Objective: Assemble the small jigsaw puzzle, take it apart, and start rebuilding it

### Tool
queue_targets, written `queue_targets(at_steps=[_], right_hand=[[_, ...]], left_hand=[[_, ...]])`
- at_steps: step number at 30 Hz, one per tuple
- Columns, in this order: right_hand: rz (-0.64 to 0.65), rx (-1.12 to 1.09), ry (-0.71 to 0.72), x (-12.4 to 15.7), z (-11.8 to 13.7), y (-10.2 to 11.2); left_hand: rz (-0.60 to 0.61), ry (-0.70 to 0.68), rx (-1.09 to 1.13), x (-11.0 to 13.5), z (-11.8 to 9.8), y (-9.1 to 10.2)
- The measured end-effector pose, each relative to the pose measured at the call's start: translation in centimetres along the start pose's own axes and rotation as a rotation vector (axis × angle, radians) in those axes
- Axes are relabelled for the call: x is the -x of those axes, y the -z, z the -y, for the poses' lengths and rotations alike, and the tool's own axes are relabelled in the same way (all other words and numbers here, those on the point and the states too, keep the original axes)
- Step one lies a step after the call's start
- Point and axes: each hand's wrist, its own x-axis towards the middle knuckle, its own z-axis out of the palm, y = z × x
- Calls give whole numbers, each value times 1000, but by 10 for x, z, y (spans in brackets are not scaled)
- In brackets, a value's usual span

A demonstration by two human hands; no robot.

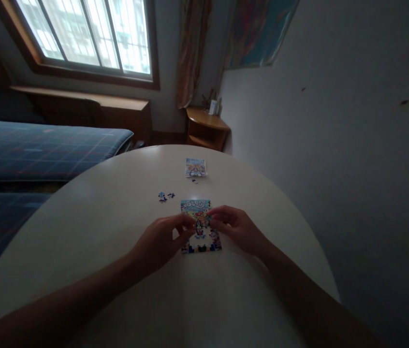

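A small colourful jigsaw puzzle (200,227) lies on the round white table (117,217), with an unfilled white gap in its lower middle. My left hand (161,239) rests at the puzzle's left edge, fingers curled with the tips pinched over the puzzle. My right hand (235,227) sits at the right edge, fingers also curled and pinched at the puzzle's middle. What the fingertips hold, if anything, is too small to make out. A few loose blue pieces (164,196) lie on the table behind and left of the puzzle.
A small printed picture card (195,167) lies farther back on the table, with a tiny piece beside it. A bed with a blue checked cover (37,147) stands to the left. A wooden corner shelf (206,128) and a window (88,34) are behind. A plain wall runs along the right.
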Motion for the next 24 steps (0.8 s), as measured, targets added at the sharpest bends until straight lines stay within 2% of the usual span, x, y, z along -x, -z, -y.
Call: queue_targets(at_steps=[4, 10, 16, 20, 24], right_hand=[[-4, -136, -88, 2, 2, -15], [14, -174, -159, 3, 4, -21], [39, -186, -137, 3, 6, -22], [80, -212, -111, 4, 5, -21], [71, -109, -46, 5, 6, -20]], left_hand=[[-31, 54, 159, 2, -5, -9], [-28, 68, 265, -1, -6, -7], [-6, 83, 292, -1, -9, -5], [-44, 110, 323, 0, -7, -6], [-61, 96, 300, 0, -4, -7]])
